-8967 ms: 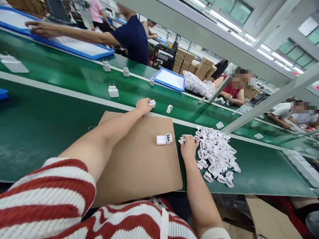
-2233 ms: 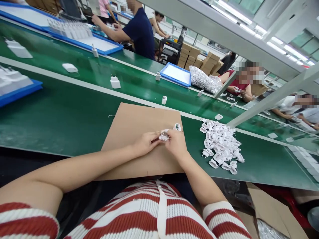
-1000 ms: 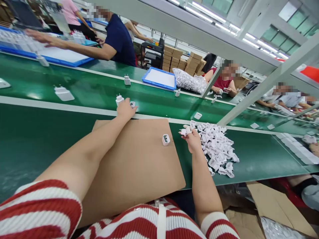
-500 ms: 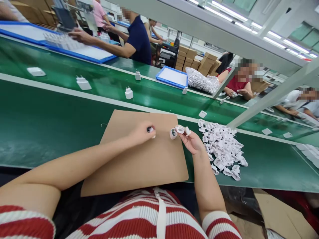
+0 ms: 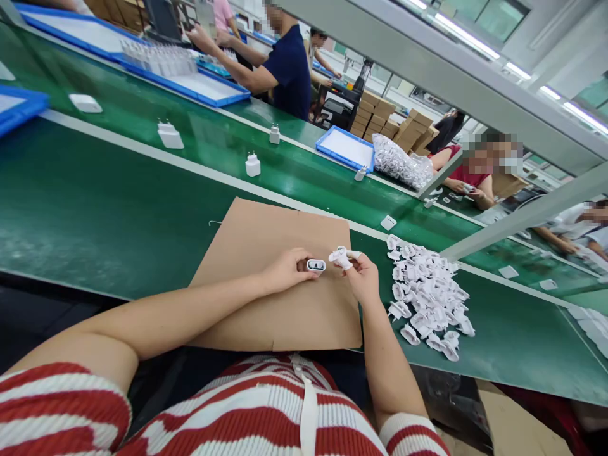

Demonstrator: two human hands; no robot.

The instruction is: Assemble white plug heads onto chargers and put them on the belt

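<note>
My left hand [image 5: 289, 270] is closed around a white charger housing [image 5: 310, 271], its oval open end turned towards me and dark parts showing inside. Just to the right, my right hand [image 5: 365, 276] pinches a white plug cover [image 5: 339, 257]; another white piece [image 5: 353, 254] shows at its fingers. A small gap separates the housing from the cover. Both hands are above a sheet of brown cardboard [image 5: 266, 316]. Beside my right hand lies a heap of white plug covers [image 5: 425, 291].
Several white chargers, among them one charger [image 5: 253, 165], stand along the green conveyor belt [image 5: 209, 152]. Blue-rimmed trays [image 5: 213, 100] and a bag of small parts [image 5: 401, 161] lie beyond. A slanting metal post [image 5: 522, 215] rises at the right. Co-workers sit across the line.
My left hand has moved right, and the housing in it now faces me with its open end. The housing formerly beside my right fingers no longer shows there. The view has tilted.
</note>
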